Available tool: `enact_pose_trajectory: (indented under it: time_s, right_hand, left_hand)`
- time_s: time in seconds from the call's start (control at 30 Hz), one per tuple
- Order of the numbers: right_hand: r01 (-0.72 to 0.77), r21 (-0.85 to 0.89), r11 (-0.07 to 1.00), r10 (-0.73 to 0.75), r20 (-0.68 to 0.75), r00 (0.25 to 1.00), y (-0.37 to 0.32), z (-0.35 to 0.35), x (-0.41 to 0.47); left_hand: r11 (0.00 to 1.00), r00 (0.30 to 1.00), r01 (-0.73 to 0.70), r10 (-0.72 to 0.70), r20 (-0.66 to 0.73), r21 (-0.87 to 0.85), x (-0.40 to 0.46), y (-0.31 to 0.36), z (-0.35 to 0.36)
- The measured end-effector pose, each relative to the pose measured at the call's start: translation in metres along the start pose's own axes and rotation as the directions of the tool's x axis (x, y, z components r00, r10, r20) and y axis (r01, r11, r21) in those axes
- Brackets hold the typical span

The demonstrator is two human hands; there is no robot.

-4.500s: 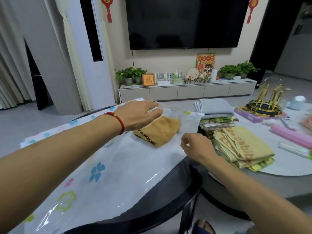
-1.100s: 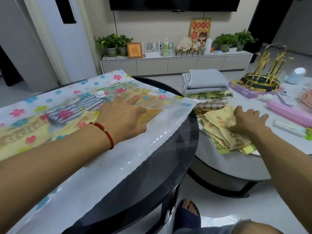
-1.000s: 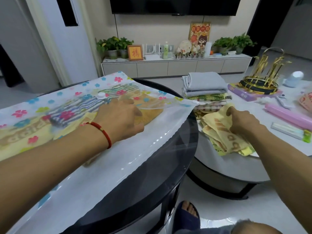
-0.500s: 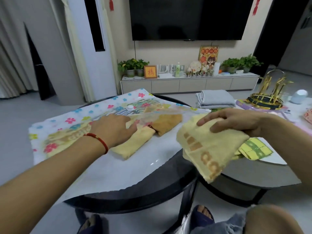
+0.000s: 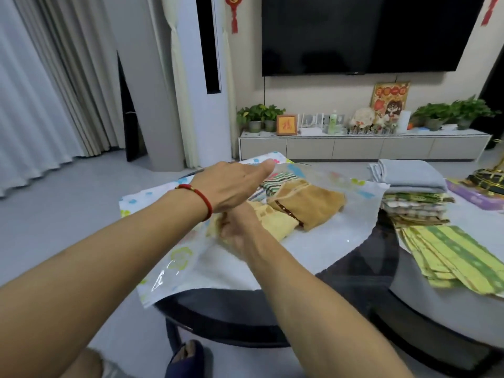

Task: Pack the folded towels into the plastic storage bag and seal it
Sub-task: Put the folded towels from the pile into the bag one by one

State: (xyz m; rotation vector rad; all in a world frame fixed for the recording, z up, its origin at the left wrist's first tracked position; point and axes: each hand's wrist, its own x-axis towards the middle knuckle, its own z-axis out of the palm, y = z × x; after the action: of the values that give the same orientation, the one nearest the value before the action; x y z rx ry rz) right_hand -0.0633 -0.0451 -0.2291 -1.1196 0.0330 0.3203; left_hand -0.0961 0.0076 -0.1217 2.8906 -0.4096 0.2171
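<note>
Towels are going into the clear plastic storage bag printed with coloured flowers point(image 5: 174, 257), which lies flat on the round dark glass desk point(image 5: 351, 279) with its mouth toward the person. The left hand point(image 5: 231, 186), marked by a red cord bracelet, reaches flat and fingers extended over the bag's upper sheet toward twelve o'clock, seemingly lifting that sheet so the opening stays clear. The right hand point(image 5: 237, 230) passes beneath it and is pushed into the bag, pressed against a pale yellow folded towel point(image 5: 272, 222); blur and the plastic hide its fingers, so I cannot tell whether it grips or merely shoves. Just beyond, at one o'clock, a tan folded towel with a brown trim point(image 5: 308, 203) and a green striped towel point(image 5: 275, 181) already sit inside. At three o'clock, a stack of folded towels topped with grey point(image 5: 409, 178) and fanned yellow-green towels point(image 5: 452, 252) wait on the neighbouring grey desk point(image 5: 436, 317), within easy reach. Sealing is some way off.
</note>
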Motion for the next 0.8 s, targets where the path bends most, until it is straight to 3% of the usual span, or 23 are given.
enact_pose_trajectory:
  time_s: [0.07, 0.1, 0.17, 0.23, 0.33, 0.43, 0.5, 0.53, 0.57, 0.63, 0.73, 0.8]
  right_hand:
    - [-0.03, 0.091, 0.995, 0.029, 0.004, 1.0, 0.024, 0.012, 0.002]
    - [-0.067, 0.046, 0.997, 0.065, 0.048, 0.997, 0.033, 0.012, -0.003]
    - [-0.143, -0.247, 0.958, 0.177, 0.123, 0.976, 0.053, 0.0, -0.011]
    - [-0.149, -0.499, 0.854, 0.236, 0.115, 0.965, 0.06, -0.02, -0.014]
    - [-0.062, -0.702, 0.709, 0.149, 0.063, 0.987, 0.047, -0.048, -0.015]
    - [0.14, -0.89, 0.433, -0.039, 0.137, 0.99, 0.043, -0.067, -0.011]
    - [0.317, -0.927, 0.199, -0.101, 0.302, 0.948, 0.05, -0.067, -0.012]
    - [0.381, -0.914, 0.141, -0.073, 0.374, 0.924, 0.057, -0.063, -0.012]
    - [0.422, -0.9, 0.111, -0.024, 0.422, 0.906, 0.062, -0.059, -0.013]
    - [0.477, -0.875, 0.079, 0.009, 0.48, 0.877, 0.068, -0.054, -0.012]
    - [0.47, -0.875, 0.113, -0.195, 0.444, 0.874, 0.058, -0.069, -0.007]
    - [0.399, -0.917, -0.031, -0.283, 0.391, 0.876, 0.049, -0.092, -0.004]
  left_hand:
    - [1.0, 1.0, -0.018, 0.018, -0.026, 0.0, 0.003, -0.005, -0.001]
    - [0.998, 0.998, -0.048, 0.049, -0.024, 0.029, 0.003, -0.006, -0.001]
    - [0.996, 0.996, -0.086, 0.087, -0.013, 0.036, 0.0, -0.006, 0.0]
    - [0.997, 0.997, -0.073, 0.073, 0.001, 0.028, -0.002, -0.01, 0.005]
    - [0.998, 0.998, -0.061, 0.06, -0.023, -0.006, -0.007, -0.007, 0.012]
    - [0.996, 0.997, -0.075, 0.074, -0.024, -0.045, -0.007, -0.01, 0.017]
    - [1.0, 0.999, -0.008, 0.008, 0.043, -0.005, -0.002, -0.025, 0.022]
    - [0.997, 0.992, 0.053, -0.059, 0.111, 0.055, -0.002, -0.03, 0.024]
    - [0.992, 0.987, 0.084, -0.096, 0.129, 0.094, -0.002, -0.033, 0.026]
    - [0.999, 0.999, -0.008, 0.006, 0.037, 0.038, -0.006, -0.025, 0.025]
    - [0.982, 0.991, -0.131, 0.133, -0.007, 0.139, -0.011, -0.007, 0.018]
    - [0.958, 0.988, -0.146, 0.153, -0.009, 0.246, -0.009, -0.012, 0.021]
